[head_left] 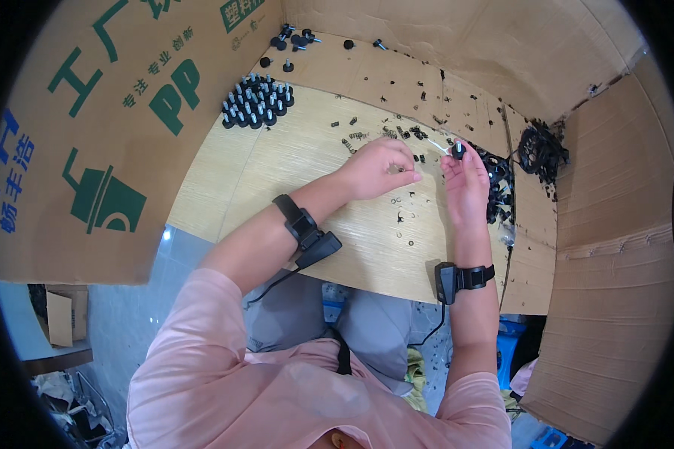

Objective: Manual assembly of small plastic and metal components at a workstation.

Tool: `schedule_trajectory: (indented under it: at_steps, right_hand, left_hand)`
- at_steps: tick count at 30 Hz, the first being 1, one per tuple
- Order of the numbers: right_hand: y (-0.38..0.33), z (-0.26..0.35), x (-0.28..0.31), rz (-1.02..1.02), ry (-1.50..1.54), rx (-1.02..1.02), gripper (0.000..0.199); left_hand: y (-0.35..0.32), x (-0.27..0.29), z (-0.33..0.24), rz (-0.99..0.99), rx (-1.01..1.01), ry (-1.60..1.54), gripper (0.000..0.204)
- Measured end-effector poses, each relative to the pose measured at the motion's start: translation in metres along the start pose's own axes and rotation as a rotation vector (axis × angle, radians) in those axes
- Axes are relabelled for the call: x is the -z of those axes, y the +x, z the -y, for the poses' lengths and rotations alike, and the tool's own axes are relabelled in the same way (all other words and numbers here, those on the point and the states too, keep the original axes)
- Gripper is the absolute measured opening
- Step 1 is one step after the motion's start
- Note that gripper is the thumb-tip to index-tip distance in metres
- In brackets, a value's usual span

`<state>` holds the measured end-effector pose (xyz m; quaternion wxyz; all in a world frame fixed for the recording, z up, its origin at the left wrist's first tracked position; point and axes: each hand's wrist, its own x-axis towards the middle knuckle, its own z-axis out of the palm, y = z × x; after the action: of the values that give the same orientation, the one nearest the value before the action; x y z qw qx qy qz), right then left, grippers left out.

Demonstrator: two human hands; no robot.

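My left hand point(378, 168) rests on the light wooden table point(277, 179), its fingers curled over small black and metal parts point(408, 176); whether it pinches one I cannot see. My right hand point(464, 179) is raised beside it, fingertips holding a small black knob point(458, 150) with a pale stem. A black band with a small device sits on each wrist.
A cluster of several upright black knobs with metal studs point(256, 101) stands at the far left of the table. Loose screws point(367, 135) lie scattered mid-table. A heap of black parts point(500, 187) sits right of my right hand. Cardboard walls point(112, 112) enclose the table.
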<state>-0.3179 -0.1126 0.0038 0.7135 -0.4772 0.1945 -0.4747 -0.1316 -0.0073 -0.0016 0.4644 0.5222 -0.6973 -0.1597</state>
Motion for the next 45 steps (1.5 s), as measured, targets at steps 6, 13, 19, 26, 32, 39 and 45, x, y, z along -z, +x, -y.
schedule_trajectory:
  at_steps: [6, 13, 19, 26, 32, 39, 45]
  right_hand:
    - [-0.011, -0.001, -0.008, 0.214, -0.176, -0.212, 0.019]
    - [-0.019, -0.003, -0.030, 0.328, -0.192, -0.265, 0.022]
    - [-0.017, -0.005, -0.027, 0.359, -0.395, -0.348, 0.022]
    - [-0.018, -0.009, -0.021, 0.423, -0.409, -0.364, 0.020]
    - [-0.018, -0.009, -0.022, 0.447, -0.433, -0.352, 0.020]
    - [-0.018, -0.014, -0.018, 0.455, -0.450, -0.327, 0.017]
    - [-0.017, -0.013, -0.019, 0.473, -0.503, -0.312, 0.017]
  left_hand:
    - [-0.003, 0.009, -0.026, -0.144, 0.186, -0.300, 0.018]
    - [-0.016, 0.034, -0.041, -0.149, 0.059, 0.011, 0.014]
    - [-0.047, 0.137, -0.006, -0.469, 0.364, 0.200, 0.014]
    - [-0.077, 0.221, 0.040, -0.653, 0.601, 0.500, 0.022]
    - [-0.065, 0.213, 0.058, -0.565, 0.680, 0.482, 0.021]
    - [-0.052, 0.215, 0.067, -0.551, 0.682, 0.516, 0.020]
    - [-0.048, 0.213, 0.065, -0.543, 0.709, 0.560, 0.022]
